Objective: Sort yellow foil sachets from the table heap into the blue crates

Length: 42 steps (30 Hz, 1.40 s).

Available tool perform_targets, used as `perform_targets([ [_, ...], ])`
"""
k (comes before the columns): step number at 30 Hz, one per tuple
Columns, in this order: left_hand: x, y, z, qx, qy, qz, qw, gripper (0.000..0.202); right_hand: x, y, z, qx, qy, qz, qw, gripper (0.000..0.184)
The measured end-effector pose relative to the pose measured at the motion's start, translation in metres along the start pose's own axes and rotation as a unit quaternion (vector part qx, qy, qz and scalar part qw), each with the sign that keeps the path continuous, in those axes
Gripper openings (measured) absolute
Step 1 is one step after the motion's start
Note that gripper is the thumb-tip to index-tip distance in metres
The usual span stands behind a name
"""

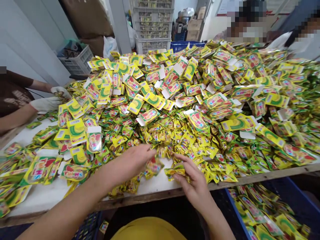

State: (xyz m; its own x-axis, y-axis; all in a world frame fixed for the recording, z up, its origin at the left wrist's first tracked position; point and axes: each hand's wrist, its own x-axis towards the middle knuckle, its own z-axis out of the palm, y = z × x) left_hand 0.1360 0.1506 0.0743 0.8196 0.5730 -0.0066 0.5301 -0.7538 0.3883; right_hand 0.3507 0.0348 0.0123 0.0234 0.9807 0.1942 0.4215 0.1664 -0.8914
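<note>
My left hand (140, 158) reaches over the front of the pile, its fingers closed on a small yellow and green packet (154, 166) that is blurred by motion. Just to its right, my right hand (193, 176) has its thumb and fingers around another small packet (173, 171), low over the white tabletop (152, 185). A heap of loose small packets (186, 135) lies right behind both hands. Flat yellow and green printed boxes (150, 115), some with white flaps standing up, lie on top of the heap.
A co-worker's gloved hands (47, 103) work at the table's left end. Blue crates, one holding boxes and packets (265, 213), stand below the table edge (240, 181). Stacked white crates (153, 25) stand behind the heap. Other people (246, 30) are at the far right.
</note>
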Motion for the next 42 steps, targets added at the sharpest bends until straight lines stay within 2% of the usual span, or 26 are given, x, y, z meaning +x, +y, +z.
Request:
perform_targets([
  [2, -0.022, 0.000, 0.013, -0.116, -0.023, 0.001, 0.993, 0.040, 0.006, 0.005, 0.012, 0.055, -0.070, 0.032, 0.996, 0.007],
  [4, -0.031, -0.001, 0.036, -0.253, 0.032, -0.054, 0.965, 0.055, 0.006, 0.016, 0.034, 0.122, -0.092, 0.085, 0.985, 0.008],
  [5, -0.033, -0.001, 0.050, -0.324, 0.088, -0.100, 0.937, 0.059, 0.004, 0.022, 0.046, 0.155, -0.083, 0.109, 0.978, 0.010],
  [7, -0.034, 0.000, 0.078, -0.457, 0.199, -0.185, 0.847, 0.061, -0.002, 0.030, 0.062, 0.196, -0.059, 0.139, 0.969, 0.015],
  [8, -0.035, 0.002, 0.091, -0.510, 0.233, -0.208, 0.801, 0.056, -0.004, 0.031, 0.065, 0.197, -0.051, 0.143, 0.969, 0.017],
  [9, -0.035, 0.005, 0.103, -0.549, 0.250, -0.220, 0.767, 0.049, -0.006, 0.031, 0.064, 0.184, -0.036, 0.141, 0.972, 0.018],
  [11, -0.035, 0.011, 0.118, -0.584, 0.249, -0.226, 0.738, 0.033, -0.005, 0.024, 0.056, 0.145, 0.024, 0.127, 0.981, 0.019],
  [13, -0.034, 0.018, 0.125, -0.595, 0.238, -0.226, 0.734, 0.024, 0.000, 0.013, 0.046, 0.117, 0.102, 0.098, 0.983, 0.019],
  [15, -0.034, 0.022, 0.126, -0.602, 0.232, -0.218, 0.732, 0.023, 0.007, 0.003, 0.040, 0.091, 0.139, 0.054, 0.985, 0.016],
  [18, -0.036, 0.025, 0.125, -0.590, 0.235, -0.206, 0.744, 0.020, 0.015, -0.004, 0.042, -0.008, 0.111, -0.054, 0.992, 0.011],
  [21, -0.039, 0.025, 0.125, -0.573, 0.244, -0.201, 0.756, 0.017, 0.018, -0.007, 0.048, -0.150, 0.058, -0.131, 0.978, 0.017],
  [25, -0.042, 0.023, 0.127, -0.575, 0.241, -0.202, 0.755, 0.020, 0.022, -0.025, 0.045, -0.272, -0.033, -0.118, 0.954, 0.023],
  [28, -0.044, 0.021, 0.131, -0.574, 0.218, -0.194, 0.765, 0.024, 0.027, -0.043, 0.035, -0.311, -0.134, -0.128, 0.932, 0.022],
  [30, -0.045, 0.020, 0.135, -0.558, 0.210, -0.196, 0.779, 0.029, 0.030, -0.052, 0.029, -0.321, -0.175, -0.133, 0.921, 0.022],
  [33, -0.044, 0.019, 0.140, -0.544, 0.209, -0.209, 0.785, 0.032, 0.031, -0.053, 0.028, -0.313, -0.174, -0.123, 0.926, 0.023],
  [37, -0.043, 0.022, 0.138, -0.579, 0.209, -0.184, 0.766, 0.028, 0.025, -0.039, 0.039, -0.310, -0.145, -0.115, 0.932, 0.009],
  [42, -0.044, 0.027, 0.130, -0.578, 0.214, -0.210, 0.759, 0.030, 0.025, -0.038, 0.035, -0.288, -0.144, -0.175, 0.930, 0.015],
])
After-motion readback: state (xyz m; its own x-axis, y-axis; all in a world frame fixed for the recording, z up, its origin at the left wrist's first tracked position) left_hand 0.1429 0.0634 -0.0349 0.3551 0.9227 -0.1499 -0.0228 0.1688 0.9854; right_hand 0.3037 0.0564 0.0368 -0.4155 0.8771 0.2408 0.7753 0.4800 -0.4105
